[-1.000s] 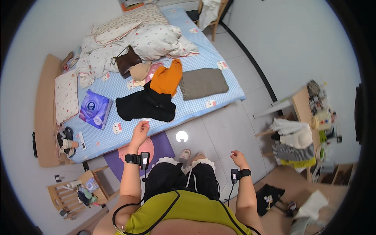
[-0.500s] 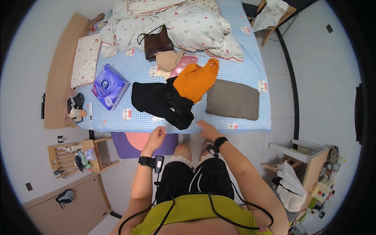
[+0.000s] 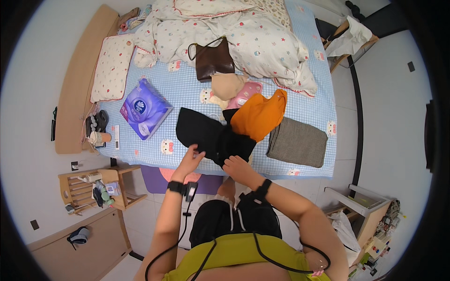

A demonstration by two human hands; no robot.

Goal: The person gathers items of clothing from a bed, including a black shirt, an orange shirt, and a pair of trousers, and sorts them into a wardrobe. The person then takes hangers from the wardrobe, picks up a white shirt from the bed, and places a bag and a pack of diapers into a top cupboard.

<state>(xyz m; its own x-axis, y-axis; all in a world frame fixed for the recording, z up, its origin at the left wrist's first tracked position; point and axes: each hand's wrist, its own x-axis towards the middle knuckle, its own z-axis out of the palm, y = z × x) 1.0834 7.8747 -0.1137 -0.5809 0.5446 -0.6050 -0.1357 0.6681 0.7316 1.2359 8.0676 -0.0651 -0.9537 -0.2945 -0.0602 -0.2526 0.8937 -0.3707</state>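
Now, in the head view, a black garment (image 3: 200,131) lies rumpled at the near side of the bed (image 3: 307,107), about midway across, with one broad flap spread to the left and a bunched part to the right. The left hand (image 3: 189,161) is at the near left edge of the garment, thumb and fingers bent toward the fabric; whether its grip is closed on the cloth I cannot tell. The right hand (image 3: 241,169) is at the near right part, fingers curled against the bunched fabric; its grip looks drawn together, though I cannot tell whether cloth is pinched in it. The step in hand seems to be taking hold of this garment, with neither side lifted clear. As I judge it, the next move calls for a sure pinch on the near edge at both sides, and some care at the far right, where an orange garment (image 3: 258,114) meets the black one; which overlaps which is hard to make out. To the right, just beside the orange piece, lies a folded grey cloth (image 3: 298,143); a purple package (image 3: 146,110) is to the left, and a brown bag (image 3: 214,61) farther off.
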